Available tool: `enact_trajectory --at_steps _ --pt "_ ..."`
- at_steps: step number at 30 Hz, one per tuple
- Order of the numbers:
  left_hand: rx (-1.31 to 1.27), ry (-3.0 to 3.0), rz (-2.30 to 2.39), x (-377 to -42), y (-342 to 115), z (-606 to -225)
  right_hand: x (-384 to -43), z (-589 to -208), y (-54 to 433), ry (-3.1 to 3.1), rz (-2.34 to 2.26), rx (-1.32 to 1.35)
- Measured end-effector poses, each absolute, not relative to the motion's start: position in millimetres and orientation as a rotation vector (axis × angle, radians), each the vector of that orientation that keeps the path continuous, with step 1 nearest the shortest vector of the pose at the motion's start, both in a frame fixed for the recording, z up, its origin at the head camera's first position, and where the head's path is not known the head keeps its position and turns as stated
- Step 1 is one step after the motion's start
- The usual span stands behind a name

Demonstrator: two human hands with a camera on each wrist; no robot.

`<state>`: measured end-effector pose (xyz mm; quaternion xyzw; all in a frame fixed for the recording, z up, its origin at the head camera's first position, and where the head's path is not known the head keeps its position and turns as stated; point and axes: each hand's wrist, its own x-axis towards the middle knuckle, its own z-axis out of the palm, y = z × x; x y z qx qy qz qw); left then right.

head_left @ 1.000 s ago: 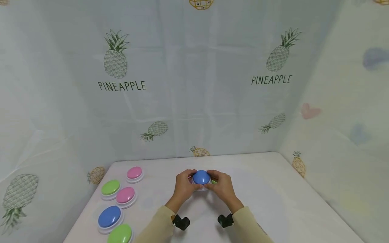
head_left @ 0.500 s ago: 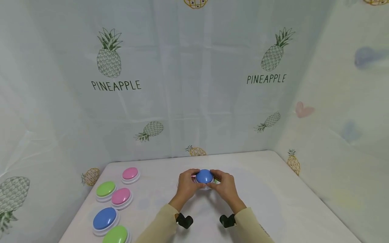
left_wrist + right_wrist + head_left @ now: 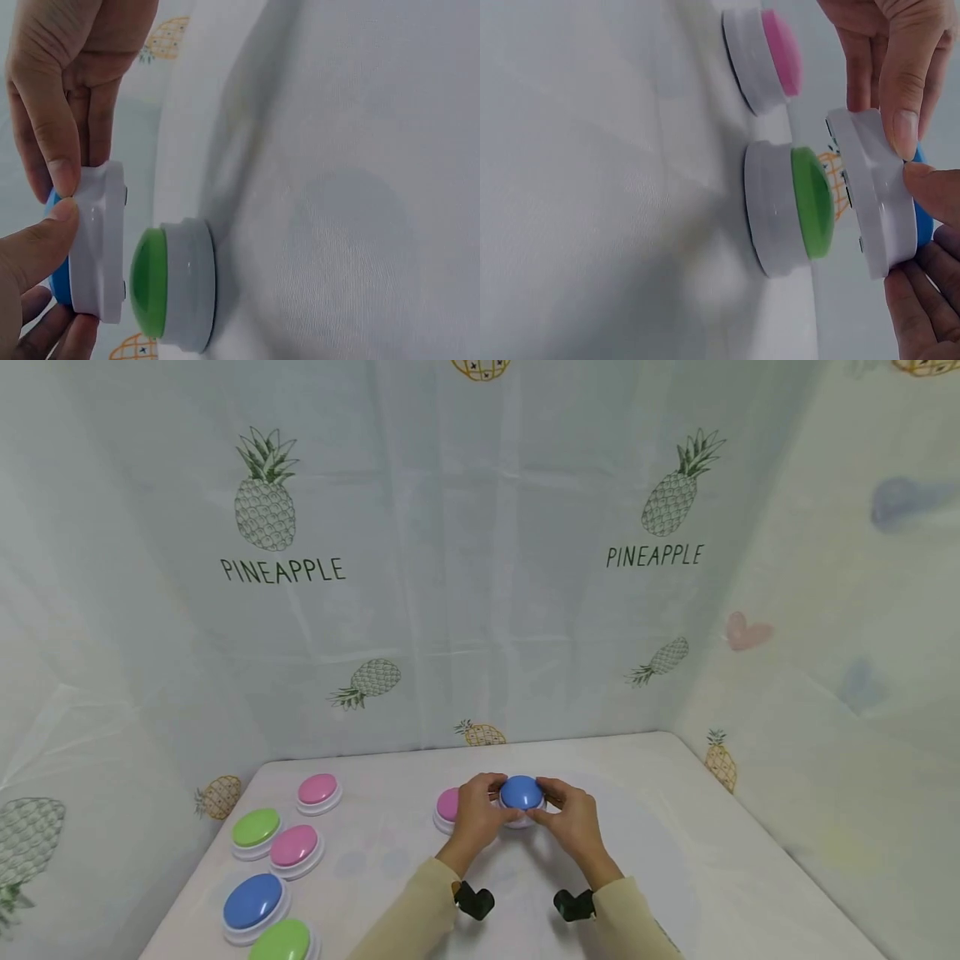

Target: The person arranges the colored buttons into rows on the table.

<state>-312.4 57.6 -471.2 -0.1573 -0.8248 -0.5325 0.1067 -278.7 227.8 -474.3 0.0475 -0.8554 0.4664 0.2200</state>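
Observation:
Both hands hold a blue push button (image 3: 521, 792) with a white round base, pinching it from its two sides. My left hand (image 3: 478, 817) grips the left side, thumb at the front. My right hand (image 3: 573, 823) grips the opposite side the same way, and the thumbs meet in front. In the left wrist view the blue button is raised, with a gap between its base and a green push button (image 3: 153, 282) standing on the table beneath. That green button is hidden in the head view. A pink push button (image 3: 447, 805) stands just left, partly covered by my left hand.
Along the table's (image 3: 390, 893) left side stand several more buttons: a far pink button (image 3: 317, 788), a green button (image 3: 256, 827), a nearer pink button (image 3: 294, 845), a blue button (image 3: 252, 900) and a front green button (image 3: 281, 941). A pineapple-print curtain (image 3: 450, 568) hangs behind.
Both hands have moved right with the blue button. The pink button, earlier mostly hidden behind the left hand, now shows to its left. The head view has turned slightly right.

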Motion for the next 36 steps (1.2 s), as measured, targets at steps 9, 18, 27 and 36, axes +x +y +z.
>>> enact_trajectory --at_steps 9,18,27,36 --pt "-0.461 -2.432 -1.560 -310 81 -474 -273 -477 247 -2.358 1.289 0.082" --pt "-0.502 -2.447 -1.447 -309 98 -481 -270 -482 258 -2.344 1.294 0.041" --pt "-0.610 -2.446 -1.520 -306 116 -483 -267 -487 269 -2.334 1.268 -0.058" --pt "-0.710 -2.496 -1.459 -303 131 -486 -271 -494 282 -2.352 1.277 -0.129"
